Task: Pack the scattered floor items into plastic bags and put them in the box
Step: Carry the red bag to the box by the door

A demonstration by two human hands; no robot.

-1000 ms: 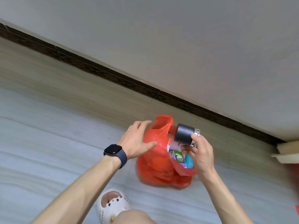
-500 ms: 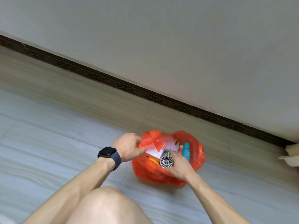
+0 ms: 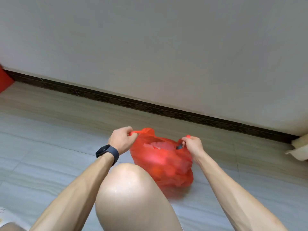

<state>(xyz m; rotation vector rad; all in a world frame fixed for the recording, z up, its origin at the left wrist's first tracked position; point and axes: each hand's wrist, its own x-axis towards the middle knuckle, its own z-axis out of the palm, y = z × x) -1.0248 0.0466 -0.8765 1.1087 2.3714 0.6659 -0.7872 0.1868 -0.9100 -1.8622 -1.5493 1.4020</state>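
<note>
The left grip [image 3: 122, 139] is clenched round one handle of the single translucent red plastic bag [image 3: 163, 165]. The right grip [image 3: 193, 145] pinches the other. The bag sits on the grey tiled floor [image 3: 50, 147], just beyond one bare knee [image 3: 131, 189]. Its mouth points up, stretched left to right between its two handles.

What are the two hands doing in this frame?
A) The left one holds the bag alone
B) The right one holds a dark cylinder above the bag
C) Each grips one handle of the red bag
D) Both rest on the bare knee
C: the left hand and the right hand each grip a handle at opposite sides of the red bag.
</note>
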